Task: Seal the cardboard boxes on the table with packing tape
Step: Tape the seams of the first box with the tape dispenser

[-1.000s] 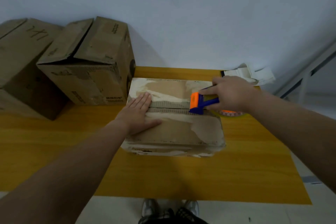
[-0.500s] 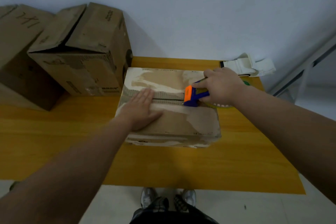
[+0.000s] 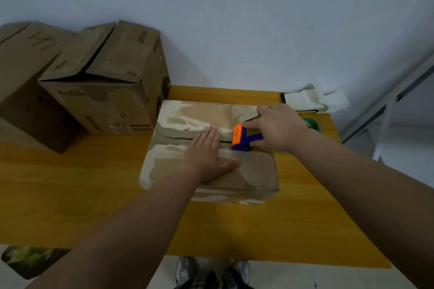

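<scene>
A low, worn cardboard box (image 3: 187, 112) lies in the middle of the yellow table (image 3: 94, 195), its two top flaps meeting along a centre seam. My left hand (image 3: 207, 155) lies flat on the near flap, fingers straight, fingertips at the seam. My right hand (image 3: 278, 128) grips a blue and orange tape dispenser (image 3: 243, 138), whose orange end sits on the seam at the box's right part, just right of my left fingertips. The tape roll is mostly hidden under my right hand.
Two taller cardboard boxes (image 3: 103, 77) (image 3: 25, 77) stand at the table's back left against the wall. Folded white paper (image 3: 314, 101) and a green roll (image 3: 310, 123) lie at the back right corner. My shoes (image 3: 211, 270) show below the table's front edge.
My right hand has drawn the dispenser leftward along the seam, closer to my left fingertips. The left hand stays flat on the near flap.
</scene>
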`<state>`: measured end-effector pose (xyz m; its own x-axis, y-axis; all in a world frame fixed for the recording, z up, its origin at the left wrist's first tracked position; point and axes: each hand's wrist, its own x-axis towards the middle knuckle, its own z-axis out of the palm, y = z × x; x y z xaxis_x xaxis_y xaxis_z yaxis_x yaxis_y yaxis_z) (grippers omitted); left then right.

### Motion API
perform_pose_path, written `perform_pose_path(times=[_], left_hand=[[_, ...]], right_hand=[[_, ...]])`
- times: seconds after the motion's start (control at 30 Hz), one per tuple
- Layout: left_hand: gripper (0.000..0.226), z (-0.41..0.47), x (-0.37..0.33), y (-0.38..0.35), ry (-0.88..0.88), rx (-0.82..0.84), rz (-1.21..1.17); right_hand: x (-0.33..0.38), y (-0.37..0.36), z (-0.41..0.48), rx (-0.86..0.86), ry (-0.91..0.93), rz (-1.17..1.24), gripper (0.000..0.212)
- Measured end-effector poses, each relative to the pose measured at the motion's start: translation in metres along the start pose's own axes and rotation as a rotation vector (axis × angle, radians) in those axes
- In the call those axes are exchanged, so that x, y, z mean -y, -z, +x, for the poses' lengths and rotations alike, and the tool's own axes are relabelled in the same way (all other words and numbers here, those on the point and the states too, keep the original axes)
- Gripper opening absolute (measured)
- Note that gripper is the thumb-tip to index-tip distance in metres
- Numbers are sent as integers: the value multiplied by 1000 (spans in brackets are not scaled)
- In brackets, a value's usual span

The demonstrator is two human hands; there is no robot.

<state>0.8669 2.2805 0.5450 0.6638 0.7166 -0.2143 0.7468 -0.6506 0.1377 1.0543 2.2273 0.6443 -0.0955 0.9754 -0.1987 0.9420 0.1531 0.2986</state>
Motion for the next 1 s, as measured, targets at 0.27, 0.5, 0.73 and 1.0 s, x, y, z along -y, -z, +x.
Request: perform_pose_path(times=[0.27, 0.5, 0.73, 1.0], left_hand=[[114, 6, 9, 3, -5, 53, -28], [114, 5, 9, 6, -23, 78, 23], [116, 4, 0, 9, 42, 72, 33], [119, 25, -108, -4, -34, 13, 71]], right_hand=[[-34, 12, -13, -73, 68, 174, 75], [-80, -25, -59, 17, -40, 86, 67], [-80, -39, -42, -8, -9, 47, 60], [-88, -47, -49, 9, -29, 79, 59]])
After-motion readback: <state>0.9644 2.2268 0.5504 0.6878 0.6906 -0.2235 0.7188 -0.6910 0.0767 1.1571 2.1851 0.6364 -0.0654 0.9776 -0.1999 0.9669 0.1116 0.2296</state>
